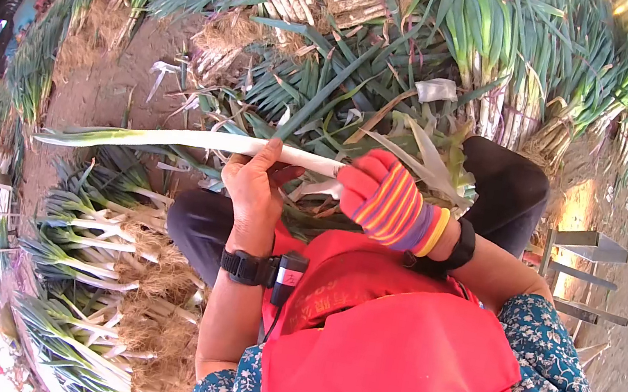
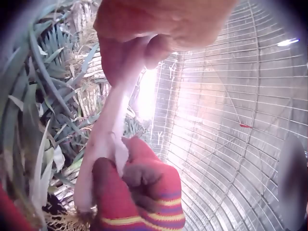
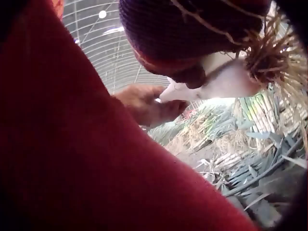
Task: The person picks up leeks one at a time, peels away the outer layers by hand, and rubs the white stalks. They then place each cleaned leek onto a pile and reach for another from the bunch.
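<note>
A long green onion (image 1: 199, 139) lies level across the front of the body, its green tip pointing left. My bare left hand (image 1: 255, 190) holds its white stalk between thumb and fingers. On my right hand (image 1: 388, 202) is a red glove with yellow and purple stripes. In the left wrist view, the gloved thumb and fingers (image 2: 113, 192) pinch the stalk near its lower end, where a loose piece of white skin stands out. The right wrist view has the bushy roots (image 3: 269, 60) beside the glove, and the left hand (image 3: 149, 103) farther along the stalk.
Green onions with roots (image 1: 106, 244) lie piled on the left. Tied bundles (image 1: 509, 71) stand at the back. Loose leaves (image 1: 322, 98) cover the ground ahead, with a crumpled white wrapper (image 1: 436, 91) among them. A metal rack (image 1: 592, 245) stands at right.
</note>
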Demonstrator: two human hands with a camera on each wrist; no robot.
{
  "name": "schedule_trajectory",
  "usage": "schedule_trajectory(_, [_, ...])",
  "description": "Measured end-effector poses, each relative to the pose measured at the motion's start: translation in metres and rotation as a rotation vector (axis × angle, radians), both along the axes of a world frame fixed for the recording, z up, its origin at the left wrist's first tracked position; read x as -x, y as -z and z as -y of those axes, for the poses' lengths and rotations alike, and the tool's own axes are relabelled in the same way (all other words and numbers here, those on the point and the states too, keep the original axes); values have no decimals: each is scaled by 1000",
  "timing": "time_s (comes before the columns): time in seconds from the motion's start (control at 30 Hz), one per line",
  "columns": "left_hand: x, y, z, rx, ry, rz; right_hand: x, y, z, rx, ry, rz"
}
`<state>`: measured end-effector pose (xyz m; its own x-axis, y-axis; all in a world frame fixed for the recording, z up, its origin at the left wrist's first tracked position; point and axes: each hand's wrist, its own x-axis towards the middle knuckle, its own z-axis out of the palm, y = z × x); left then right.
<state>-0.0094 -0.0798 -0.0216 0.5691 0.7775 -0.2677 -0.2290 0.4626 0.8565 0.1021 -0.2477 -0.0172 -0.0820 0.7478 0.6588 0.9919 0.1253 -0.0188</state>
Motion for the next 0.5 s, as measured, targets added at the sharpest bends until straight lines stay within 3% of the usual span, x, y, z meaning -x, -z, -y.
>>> schedule_trajectory(0.07, [-6,2,0,11,-39,13,8,-9,3,237,-23,139])
schedule_trajectory(0.17, [-8,10,-2,5,-62,41,20,33,3,361,23,272])
schedule_trajectory(0.2, [-8,12,-2,4,-56,41,15,42,7,636,-10,135])
schedule_trajectory(0.23, [-8,14,-2,12,-74,29,3,55,14,634,-9,138])
schedule_trajectory(0.3, [-5,17,-11,7,-121,23,-27,84,35,1031,69,-488])
schedule_trajectory(0.33, [3,17,-21,-14,-118,45,-34,61,44,882,217,-490])
schedule_trajectory(0.37, [16,11,-35,-51,-142,61,-66,174,80,1011,306,-343])
schedule_trajectory(0.4, [25,-1,-42,-89,-194,22,-61,111,59,1407,340,-354])
schedule_trajectory(0.43, [36,-16,-47,-118,-204,104,-51,83,60,1136,305,-378])
schedule_trajectory(0.47, [50,-20,-57,-120,-214,106,-59,108,62,1204,350,-256])
schedule_trajectory(0.5, [61,-25,-65,-118,-206,122,-84,167,72,820,142,-274])
